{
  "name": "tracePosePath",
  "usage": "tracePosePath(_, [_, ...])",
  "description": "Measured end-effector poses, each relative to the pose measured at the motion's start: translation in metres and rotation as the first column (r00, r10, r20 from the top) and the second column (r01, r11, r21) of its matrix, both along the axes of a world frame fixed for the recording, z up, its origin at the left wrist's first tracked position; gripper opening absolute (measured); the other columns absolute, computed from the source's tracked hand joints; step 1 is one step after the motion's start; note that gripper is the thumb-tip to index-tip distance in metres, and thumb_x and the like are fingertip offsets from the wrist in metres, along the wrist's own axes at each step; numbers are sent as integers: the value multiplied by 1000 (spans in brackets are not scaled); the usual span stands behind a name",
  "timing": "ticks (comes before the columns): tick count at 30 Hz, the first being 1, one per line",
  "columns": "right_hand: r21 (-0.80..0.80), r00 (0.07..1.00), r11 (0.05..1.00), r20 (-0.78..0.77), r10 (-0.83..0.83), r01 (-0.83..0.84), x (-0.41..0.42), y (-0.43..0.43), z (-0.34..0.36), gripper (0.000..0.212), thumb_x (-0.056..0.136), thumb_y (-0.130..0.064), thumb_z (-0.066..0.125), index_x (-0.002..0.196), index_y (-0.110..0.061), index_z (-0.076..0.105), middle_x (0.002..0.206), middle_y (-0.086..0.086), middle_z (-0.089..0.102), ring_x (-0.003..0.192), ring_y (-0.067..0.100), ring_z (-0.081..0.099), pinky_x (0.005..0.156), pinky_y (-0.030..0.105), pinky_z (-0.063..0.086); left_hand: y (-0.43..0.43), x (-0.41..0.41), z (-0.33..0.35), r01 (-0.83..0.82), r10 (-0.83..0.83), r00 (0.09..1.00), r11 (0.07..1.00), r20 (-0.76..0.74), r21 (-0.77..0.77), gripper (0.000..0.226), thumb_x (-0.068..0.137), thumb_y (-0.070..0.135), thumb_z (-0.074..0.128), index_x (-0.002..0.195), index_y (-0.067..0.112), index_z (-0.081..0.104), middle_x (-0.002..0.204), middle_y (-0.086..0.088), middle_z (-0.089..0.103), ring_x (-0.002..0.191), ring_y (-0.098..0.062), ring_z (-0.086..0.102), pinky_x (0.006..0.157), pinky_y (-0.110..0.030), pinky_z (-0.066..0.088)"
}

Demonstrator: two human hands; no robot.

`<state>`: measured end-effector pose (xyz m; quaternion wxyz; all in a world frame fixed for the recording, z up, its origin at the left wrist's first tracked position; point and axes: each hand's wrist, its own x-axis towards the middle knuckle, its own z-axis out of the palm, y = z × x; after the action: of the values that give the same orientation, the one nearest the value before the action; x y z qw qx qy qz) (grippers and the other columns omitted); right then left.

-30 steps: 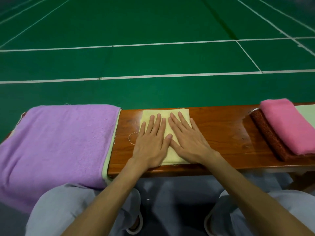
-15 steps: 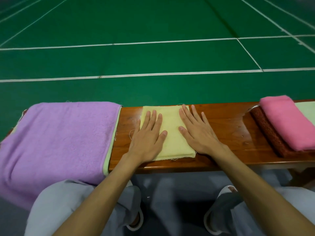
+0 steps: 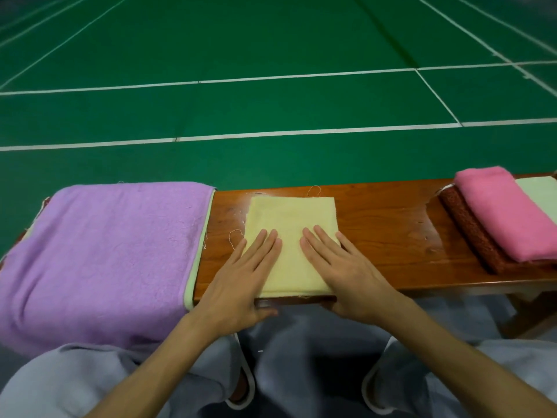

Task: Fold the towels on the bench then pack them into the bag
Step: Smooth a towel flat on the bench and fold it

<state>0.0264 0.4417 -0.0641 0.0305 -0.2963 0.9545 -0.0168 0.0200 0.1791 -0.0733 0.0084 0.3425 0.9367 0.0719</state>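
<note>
The folded yellow towel (image 3: 291,215) lies on the bench (image 3: 391,233), under and just ahead of the fingertips, its longer side running straight away from them. The left hand (image 3: 241,282) and right hand (image 3: 351,276) rest flat side by side on its near half (neither is nearer), fingers straight and close together, pressing down and gripping nothing. The purple towel (image 3: 105,251) lies outside the left fingers, and the pink towel (image 3: 506,212) lies well beyond the right. No bag shows.

There are 1 bench (image 3: 391,230), 2 hands (image 3: 238,285) and at least 6 towels (image 3: 289,212).
</note>
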Motion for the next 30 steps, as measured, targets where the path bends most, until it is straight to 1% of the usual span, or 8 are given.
tracePosePath(4, [-110,1000,994,0,15,-15,11,7,14,86,79,-37,85,153,-19,44,163,8,34,153,27,26,122,53,29,-16,4,5,2,-10,999,987,50,164,95,74,30,86,157,20,41,164,3,34,153,-14,29,119,-42,39])
tracePosePath(7, [-219,986,975,167,-7,44,6,15,36,50,87,-32,76,136,-34,64,154,-10,48,149,12,34,121,44,34,-20,3,31,-54,33,996,964,88,259,49,74,24,69,123,29,73,127,11,72,121,-12,65,93,-40,58])
tracePosePath(10, [-433,931,884,365,-6,176,-4,27,55,32,84,-27,75,114,-36,77,125,-16,71,127,7,58,104,43,51,-20,-5,53,-117,-9,956,905,293,409,10,87,26,64,92,28,72,79,10,70,74,-13,64,65,-40,54])
tracePosePath(14, [-611,860,706,511,5,358,-22,39,67,6,89,-20,78,94,-20,80,88,0,76,80,19,69,72,41,58,-19,-23,57,-303,-29,864,766,502,567,19,99,35,64,112,22,73,101,4,75,92,-19,69,76,-40,57])
tracePosePath(18, [-676,824,532,561,-77,510,-41,35,50,42,92,-36,71,95,5,70,63,5,52,56,19,42,54,30,36,-7,-39,43,-529,175,807,639,564,559,21,101,38,62,101,19,71,93,-1,73,86,-19,69,70,-52,58])
tracePosePath(22, [-655,812,488,525,-254,577,-58,23,30,70,79,-69,67,88,1,72,73,15,72,67,37,66,56,48,51,6,-42,36,-641,350,757,563,552,522,17,99,44,62,100,27,67,94,13,70,88,-7,67,75,-48,62])
tracePosePath(25, [-627,803,501,472,-365,596,-65,13,19,74,72,-76,59,81,-4,73,78,17,73,77,38,69,56,51,52,10,-42,31,-680,419,732,505,538,531,7,99,39,64,102,32,62,91,21,64,86,0,62,77,-45,62])
tracePosePath(30, [-588,769,521,321,-552,619,-69,-3,15,56,82,-62,71,62,-10,65,58,4,61,57,18,55,54,45,44,9,-38,21,-731,652,669,491,357,474,25,94,46,68,98,22,64,88,6,67,81,-10,62,64,-32,53])
